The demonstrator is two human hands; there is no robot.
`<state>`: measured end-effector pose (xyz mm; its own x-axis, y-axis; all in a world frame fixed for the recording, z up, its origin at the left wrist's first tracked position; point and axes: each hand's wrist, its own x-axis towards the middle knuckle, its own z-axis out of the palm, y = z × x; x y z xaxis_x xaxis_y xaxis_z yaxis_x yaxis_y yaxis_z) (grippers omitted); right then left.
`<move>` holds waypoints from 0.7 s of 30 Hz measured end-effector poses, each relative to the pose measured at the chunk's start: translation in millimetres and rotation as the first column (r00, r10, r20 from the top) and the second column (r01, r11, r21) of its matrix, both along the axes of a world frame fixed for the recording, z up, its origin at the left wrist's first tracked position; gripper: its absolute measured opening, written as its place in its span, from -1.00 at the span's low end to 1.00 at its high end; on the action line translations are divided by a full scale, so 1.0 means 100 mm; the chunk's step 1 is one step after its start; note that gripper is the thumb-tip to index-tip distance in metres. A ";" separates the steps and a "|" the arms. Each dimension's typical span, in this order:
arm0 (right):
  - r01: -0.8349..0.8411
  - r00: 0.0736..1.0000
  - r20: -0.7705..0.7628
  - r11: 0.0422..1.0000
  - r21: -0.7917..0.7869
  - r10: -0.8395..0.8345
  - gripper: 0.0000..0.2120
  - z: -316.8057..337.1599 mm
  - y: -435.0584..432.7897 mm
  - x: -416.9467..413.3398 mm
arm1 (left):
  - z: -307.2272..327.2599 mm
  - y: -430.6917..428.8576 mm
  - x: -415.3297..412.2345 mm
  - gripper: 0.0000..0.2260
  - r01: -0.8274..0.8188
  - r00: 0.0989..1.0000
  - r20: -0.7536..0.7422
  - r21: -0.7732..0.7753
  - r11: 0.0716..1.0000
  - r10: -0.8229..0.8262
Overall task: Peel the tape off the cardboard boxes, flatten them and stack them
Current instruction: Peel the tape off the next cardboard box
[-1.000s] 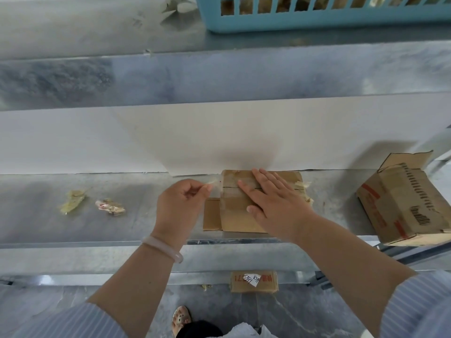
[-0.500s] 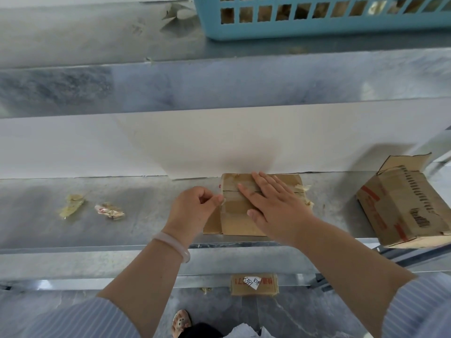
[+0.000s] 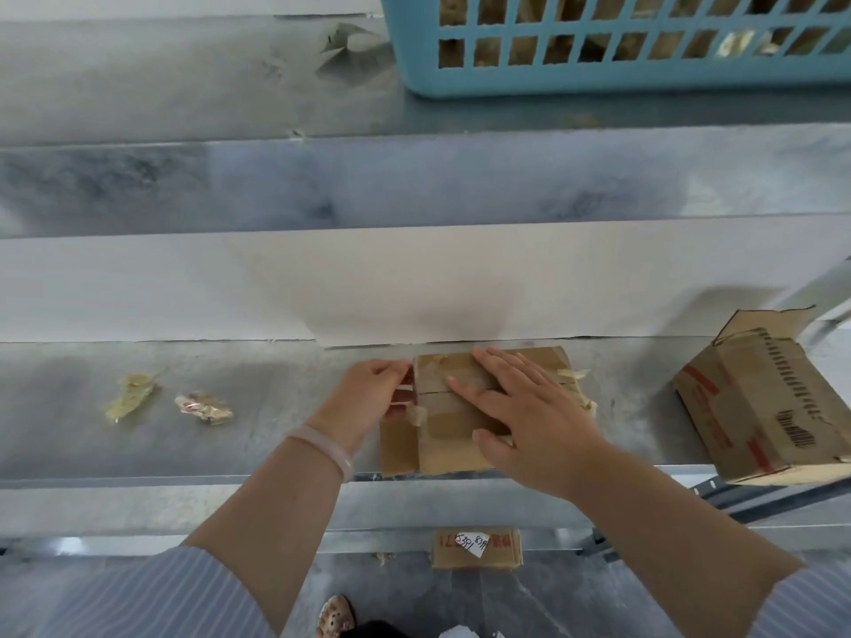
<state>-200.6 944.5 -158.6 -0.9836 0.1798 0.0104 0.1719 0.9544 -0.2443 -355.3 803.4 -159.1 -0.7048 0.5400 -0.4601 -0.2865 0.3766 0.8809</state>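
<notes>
On the grey galvanised metal surface [image 3: 276, 435], a flattened brown cardboard box [image 3: 444, 437] is laid at centre front. A crumpled yellowish tape wad [image 3: 129, 398] and a crumpled red-and-white tape wad [image 3: 203, 407] are located well to its left. A red-striped brown cardboard box [image 3: 760, 407] is set at the right.

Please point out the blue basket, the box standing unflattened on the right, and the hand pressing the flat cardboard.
blue basket [image 3: 598, 81]: head view, lower band of its front wall.
unflattened box [image 3: 760, 407]: head view, middle of its top face.
right hand [image 3: 539, 435]: head view, back of the hand.
</notes>
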 end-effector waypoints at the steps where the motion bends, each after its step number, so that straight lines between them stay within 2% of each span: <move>1: -0.003 1.000 0.001 1.000 -0.002 0.003 -0.44 0.00 0.00 0.01 | -0.02 -0.01 -0.02 -0.78 -0.025 0.999 0.028 0.018 1.000 0.025; 3: -0.003 1.000 0.002 1.000 -0.001 0.003 -0.44 0.01 0.00 0.00 | -0.06 -0.04 -0.05 -0.80 -0.045 0.997 0.061 0.071 0.996 0.041; 7: 0.006 1.000 -0.003 1.000 -0.005 -0.006 -0.45 0.01 0.03 -0.04 | -0.16 -0.03 -0.11 -0.83 -0.036 0.996 -0.082 0.024 0.999 0.037; 11: 0.025 0.999 -0.019 0.998 -0.050 -0.026 -0.51 -0.01 0.05 -0.04 | -0.22 0.03 -0.17 -0.89 -0.055 0.994 -0.098 0.011 0.998 0.056; 14: 0.067 0.996 -0.053 0.991 -0.116 -0.074 -0.61 -0.01 0.05 -0.06 | -0.27 0.05 -0.23 -0.90 0.023 0.966 -0.256 -0.056 0.998 -0.037; 16: 0.087 0.993 -0.064 0.989 -0.123 -0.095 -0.63 -0.01 0.05 -0.06 | -0.30 0.05 -0.26 -0.87 0.094 0.905 -0.403 -0.130 0.987 -0.139; 18: 0.085 0.994 -0.061 0.992 -0.094 -0.091 -0.62 -0.02 0.04 -0.05 | -0.36 0.05 -0.27 -0.82 0.128 0.804 -0.552 -0.203 0.971 -0.221; 21: 0.082 0.995 -0.056 0.993 -0.089 -0.087 -0.61 -0.02 0.04 -0.03 | -0.42 0.06 -0.26 -0.80 0.112 0.652 -0.719 -0.223 0.968 -0.241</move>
<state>-204.0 948.4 -160.4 -0.9630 0.2648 0.0496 0.2334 0.9120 -0.3372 -381.2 809.3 -201.5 -0.7439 0.6631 0.0831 0.5158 0.4906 0.7023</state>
